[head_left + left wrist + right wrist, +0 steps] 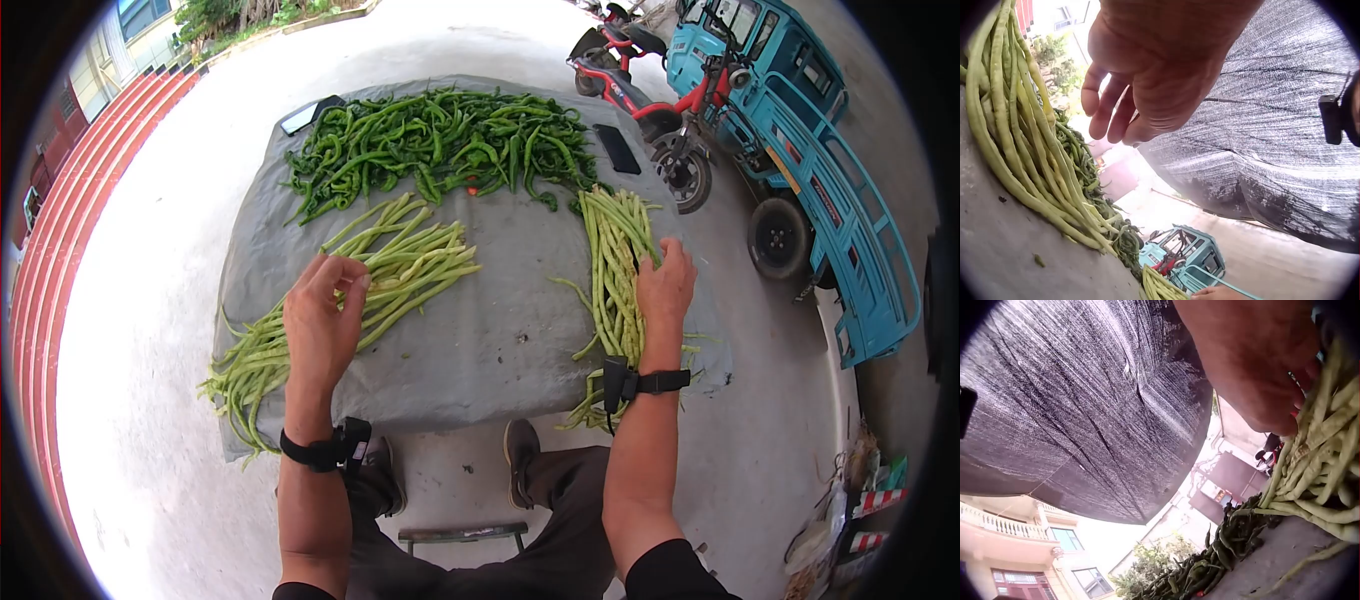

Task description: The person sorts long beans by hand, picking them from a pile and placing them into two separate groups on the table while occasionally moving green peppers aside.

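Long pale green beans lie in two heaps, the left heap [415, 262] spread slantwise and the right heap [612, 255] along the table's right side. Over the left heap hovers my left hand [325, 305], its fingers loosely bent. The left wrist view shows nothing in that hand [1160, 81], with the beans [1022, 125] apart from it. My right hand [667, 290] is at the outer edge of the right heap, fingertips right at the beans [1322, 456]. Its fingers are partly hidden, and I cannot tell whether they pinch a bean.
Green chili peppers [430, 140] are heaped across the back of the grey-covered table [500, 340]. One phone [617, 149] lies to their right, another [310, 115] to their left. A red electric bike [640, 100] and a blue cargo tricycle [830, 190] stand beyond the right side.
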The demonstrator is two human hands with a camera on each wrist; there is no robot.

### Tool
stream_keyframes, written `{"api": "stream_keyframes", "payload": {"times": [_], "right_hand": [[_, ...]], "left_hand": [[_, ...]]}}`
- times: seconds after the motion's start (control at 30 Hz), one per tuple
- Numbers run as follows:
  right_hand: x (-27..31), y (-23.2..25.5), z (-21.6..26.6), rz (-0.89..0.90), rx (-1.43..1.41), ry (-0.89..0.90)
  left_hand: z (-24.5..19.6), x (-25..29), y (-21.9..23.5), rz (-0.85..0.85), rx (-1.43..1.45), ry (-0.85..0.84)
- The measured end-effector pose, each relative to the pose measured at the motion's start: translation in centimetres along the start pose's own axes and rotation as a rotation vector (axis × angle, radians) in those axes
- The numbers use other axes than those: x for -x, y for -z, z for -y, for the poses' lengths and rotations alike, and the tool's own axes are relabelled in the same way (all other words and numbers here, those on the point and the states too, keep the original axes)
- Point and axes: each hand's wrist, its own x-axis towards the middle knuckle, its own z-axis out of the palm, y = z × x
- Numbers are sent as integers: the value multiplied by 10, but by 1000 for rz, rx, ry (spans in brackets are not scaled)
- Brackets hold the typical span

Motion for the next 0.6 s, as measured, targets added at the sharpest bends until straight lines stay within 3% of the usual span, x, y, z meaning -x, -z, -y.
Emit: {"api": "stream_keyframes", "payload": {"times": [0.3, 0.47, 0.6], "right_hand": [[-2, -7, -13, 123, 33, -107], [-1, -7, -11, 42, -13, -13], [-3, -3, 1, 158, -114, 59]], "left_hand": [[-5, 0, -4, 6, 41, -13], [-5, 0, -3, -2, 60, -17], [-6, 0, -1, -6, 80, -21]]}}
